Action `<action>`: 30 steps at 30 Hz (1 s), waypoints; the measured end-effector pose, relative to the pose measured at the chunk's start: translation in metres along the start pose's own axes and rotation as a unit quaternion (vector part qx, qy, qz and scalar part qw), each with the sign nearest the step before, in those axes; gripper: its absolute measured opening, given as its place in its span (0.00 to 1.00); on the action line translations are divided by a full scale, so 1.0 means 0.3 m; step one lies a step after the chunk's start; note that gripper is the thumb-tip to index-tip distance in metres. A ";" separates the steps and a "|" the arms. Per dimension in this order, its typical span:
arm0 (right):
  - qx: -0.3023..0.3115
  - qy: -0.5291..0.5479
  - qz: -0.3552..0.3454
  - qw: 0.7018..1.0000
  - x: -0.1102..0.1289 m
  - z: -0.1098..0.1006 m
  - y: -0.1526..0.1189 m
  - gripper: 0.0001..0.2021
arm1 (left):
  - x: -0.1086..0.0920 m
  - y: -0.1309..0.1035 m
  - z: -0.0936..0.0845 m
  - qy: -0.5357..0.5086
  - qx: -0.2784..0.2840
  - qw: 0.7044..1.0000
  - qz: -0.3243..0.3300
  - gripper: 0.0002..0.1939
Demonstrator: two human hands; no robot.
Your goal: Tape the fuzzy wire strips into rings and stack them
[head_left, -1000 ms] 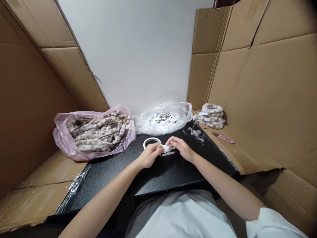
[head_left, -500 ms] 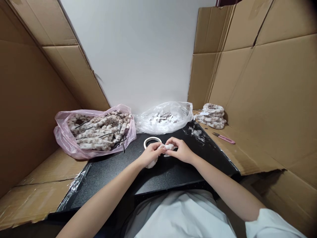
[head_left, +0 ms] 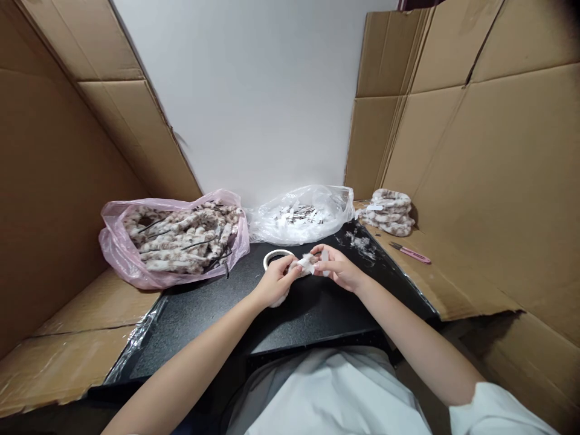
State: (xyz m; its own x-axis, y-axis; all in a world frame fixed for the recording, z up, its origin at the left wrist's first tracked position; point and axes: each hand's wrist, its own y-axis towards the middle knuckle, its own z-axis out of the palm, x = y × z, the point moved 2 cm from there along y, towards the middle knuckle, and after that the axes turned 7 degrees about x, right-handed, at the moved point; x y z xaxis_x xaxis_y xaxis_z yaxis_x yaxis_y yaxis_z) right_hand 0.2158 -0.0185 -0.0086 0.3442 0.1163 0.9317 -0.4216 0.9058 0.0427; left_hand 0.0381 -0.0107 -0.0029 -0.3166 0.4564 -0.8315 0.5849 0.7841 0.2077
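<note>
My left hand (head_left: 274, 283) is closed round a fluffy white-and-brown fur band (head_left: 281, 299), most of it hidden under the fingers. A white piece, like tape or a label (head_left: 307, 264), sits round the band just past my left fingertips. My right hand (head_left: 343, 272) is beside it, its fingers closed on a small white strip (head_left: 325, 262) that stands upright between them. Its fingertips are close to the band's end; whether they touch it I cannot tell. Partly behind my left hand lies a roll of white tape (head_left: 268, 258).
A pink plastic bag (head_left: 111, 241) of fur bands stands at the left, and a clear bag (head_left: 267, 229) of white strips at the back. Stacked fur bands (head_left: 390, 212), pink-handled snips (head_left: 411, 252) and loose fluff (head_left: 362, 244) are to the right. Cardboard walls (head_left: 489, 181) flank the black table (head_left: 203, 326).
My right hand has drawn back slightly to the right from the wrapped band, and a white strip now shows upright in its fingers. My left hand has barely moved.
</note>
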 end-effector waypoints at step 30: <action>-0.041 -0.204 0.016 0.978 -0.063 0.055 0.022 0.05 | -0.026 0.008 -0.024 0.110 -0.006 0.993 -0.042 0.12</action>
State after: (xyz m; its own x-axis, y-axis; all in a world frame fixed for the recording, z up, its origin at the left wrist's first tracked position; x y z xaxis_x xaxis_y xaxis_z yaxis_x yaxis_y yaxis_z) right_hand 0.1927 -0.0216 -0.0201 -0.0380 -0.0126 0.9992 -0.3523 0.9359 -0.0016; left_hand 0.0366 -0.0094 0.0078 -0.5202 0.4688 -0.7139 0.5403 0.8280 0.1501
